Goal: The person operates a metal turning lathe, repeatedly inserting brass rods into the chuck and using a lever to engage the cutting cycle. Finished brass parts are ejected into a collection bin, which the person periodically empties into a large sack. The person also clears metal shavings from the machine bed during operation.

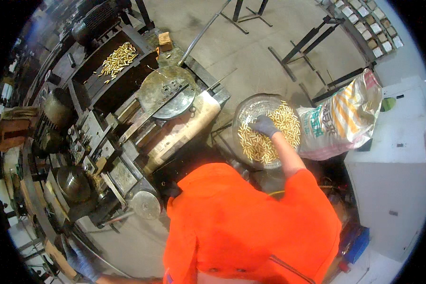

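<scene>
My right hand (264, 125), in a grey glove, reaches into a round perforated metal basket (252, 105). Its fingers look curled and closed among small brass cylindrical pieces (284, 120); what they hold is hidden. More brass pieces are heaped around the hand, up against the basket's side. At the lower left, my left hand (80, 260) wears a blue-grey glove. Its fingers are stretched out and apart, beside a wooden board (59, 259) at the machine's edge, and nothing shows in them.
A machine with a round metal plate (175, 94) fills the left side. Behind it, a dark metal tray (95, 71) bears another brass pile (118, 59). A woven sack (338, 118) leans against the basket's right side, near a white cabinet (393, 189). Metal stands (300, 45) occupy the far floor.
</scene>
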Demonstrator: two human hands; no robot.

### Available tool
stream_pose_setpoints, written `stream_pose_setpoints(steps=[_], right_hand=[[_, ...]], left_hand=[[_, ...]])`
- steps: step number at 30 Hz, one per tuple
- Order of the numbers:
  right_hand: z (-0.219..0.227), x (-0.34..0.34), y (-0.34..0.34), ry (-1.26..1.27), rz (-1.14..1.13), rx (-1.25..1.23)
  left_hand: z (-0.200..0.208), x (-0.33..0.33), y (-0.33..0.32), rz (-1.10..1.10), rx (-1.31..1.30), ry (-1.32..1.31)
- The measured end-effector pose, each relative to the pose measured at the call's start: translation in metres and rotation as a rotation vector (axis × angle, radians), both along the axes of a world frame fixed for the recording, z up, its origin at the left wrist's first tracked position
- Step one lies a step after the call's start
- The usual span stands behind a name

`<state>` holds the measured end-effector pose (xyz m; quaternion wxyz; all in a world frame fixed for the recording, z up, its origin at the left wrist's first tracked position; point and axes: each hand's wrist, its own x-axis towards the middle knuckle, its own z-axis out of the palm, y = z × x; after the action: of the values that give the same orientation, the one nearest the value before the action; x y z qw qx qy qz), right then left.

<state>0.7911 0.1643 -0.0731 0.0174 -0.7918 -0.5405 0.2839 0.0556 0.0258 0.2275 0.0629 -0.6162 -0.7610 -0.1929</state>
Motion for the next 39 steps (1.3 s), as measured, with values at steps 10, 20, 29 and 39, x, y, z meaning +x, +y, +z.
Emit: stream_pose_setpoints(steps=[10, 20, 29, 39], right_hand=[[0.168, -0.158, 0.002, 0.875, 0.21, 0.589], [0.232, -0.298, 0.017, 0.901, 0.952, 1.03], [0.24, -0.318, 0.016, 0.797, 0.988, 1.085], [0.261, -0.326, 0.02, 0.492, 1.145, 1.012]], left_hand=[[-0.045, 0.164, 0.08, -0.214, -0.039, -0.845], [-0.097, 0.267, 0.126, -0.628, -0.452, -1.993], [-0.084, 0.274, 0.118, -0.34, -0.182, -2.337], [-0.085, 0.25, 0.124, -0.429, -0.022, -1.036]])
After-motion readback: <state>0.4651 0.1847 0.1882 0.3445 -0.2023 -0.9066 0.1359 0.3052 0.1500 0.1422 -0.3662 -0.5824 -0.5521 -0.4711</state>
